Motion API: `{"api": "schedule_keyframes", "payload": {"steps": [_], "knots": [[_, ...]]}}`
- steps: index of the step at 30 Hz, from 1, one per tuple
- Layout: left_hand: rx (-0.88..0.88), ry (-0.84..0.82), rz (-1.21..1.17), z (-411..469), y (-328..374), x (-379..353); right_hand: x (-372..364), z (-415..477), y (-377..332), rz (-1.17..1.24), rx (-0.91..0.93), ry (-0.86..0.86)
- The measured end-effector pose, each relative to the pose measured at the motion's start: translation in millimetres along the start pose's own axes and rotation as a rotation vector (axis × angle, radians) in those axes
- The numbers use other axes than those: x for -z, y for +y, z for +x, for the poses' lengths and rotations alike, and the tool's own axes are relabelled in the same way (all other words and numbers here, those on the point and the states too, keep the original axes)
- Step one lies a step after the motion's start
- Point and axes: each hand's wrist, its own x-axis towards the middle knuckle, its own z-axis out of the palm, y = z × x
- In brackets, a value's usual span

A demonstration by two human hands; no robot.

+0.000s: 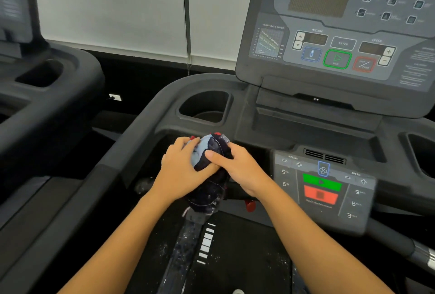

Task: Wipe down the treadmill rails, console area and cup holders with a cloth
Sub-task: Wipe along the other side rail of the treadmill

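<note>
Both my hands hold a bunched cloth (207, 152), dark navy with a pale blue patch, in front of the treadmill's dashboard. My left hand (181, 166) grips its left side, fingers curled over the top. My right hand (237, 166) grips its right side, thumb across the front. The cloth hangs down over a handlebar below. The left cup holder (204, 107) lies just beyond the cloth. The upper console (341, 42) rises at the right, the lower control panel (324, 187) sits right of my right hand. The left rail (98, 176) runs down the left.
A second treadmill (42, 86) stands at the left. A right cup holder (421, 152) shows at the frame's edge. A red safety clip (249, 205) hangs under the cloth. The belt (235, 258) lies below, speckled with white flecks. White blinds (117, 11) cover the wall behind.
</note>
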Motion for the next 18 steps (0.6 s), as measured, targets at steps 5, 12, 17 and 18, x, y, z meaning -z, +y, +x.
{"api": "schedule_keyframes", "payload": {"steps": [5,12,17,18], "knots": [[0.177,-0.091,-0.335,-14,-23,1,1,-5,20,-0.166,0.005,0.070],[0.184,-0.107,-0.041,-17,-51,-17,-13,-2,44,-0.659,0.018,0.202],[0.161,-0.092,0.310,-28,-64,-26,-13,-3,48,-0.921,0.078,0.291],[0.130,-0.079,0.352,-30,-63,-26,-13,-4,49,-0.947,0.105,0.315]]}}
